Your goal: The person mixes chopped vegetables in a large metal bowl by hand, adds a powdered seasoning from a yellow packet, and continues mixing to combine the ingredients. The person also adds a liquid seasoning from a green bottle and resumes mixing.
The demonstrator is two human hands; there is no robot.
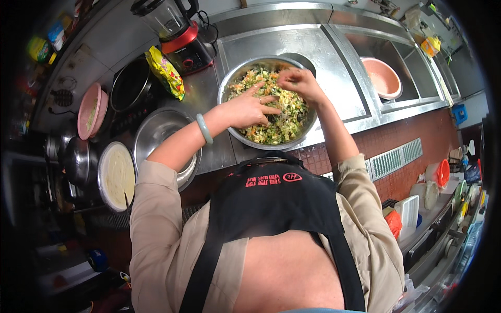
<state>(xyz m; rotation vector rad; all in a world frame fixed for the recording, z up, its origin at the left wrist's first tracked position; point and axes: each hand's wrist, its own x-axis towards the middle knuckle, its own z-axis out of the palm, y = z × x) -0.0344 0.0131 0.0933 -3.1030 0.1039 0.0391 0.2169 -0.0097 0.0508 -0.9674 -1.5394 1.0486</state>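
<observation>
A large round steel bowl (pixel 270 146) full of a chopped vegetable mix (pixel 287 123), green, yellow and orange, stands on the steel counter before me. Over the left part of the mix my left hand (pixel 250 107) is spread, its fingers apart and nothing held in it; a pale bangle circles that wrist. My right hand (pixel 295 83) is at the bowl's far right side, above or touching the mix, with its fingers curled inward. Whether any food lies between those fingers cannot be made out.
Left of the bowl are an empty steel basin (pixel 154 129), a tub of pale batter-like mixture (pixel 115 176), a pink basket (pixel 96 105), a yellow packet (pixel 166 72) and a blender (pixel 182 47). At right, a sink (pixel 405 58) holds a pink colander (pixel 381 78).
</observation>
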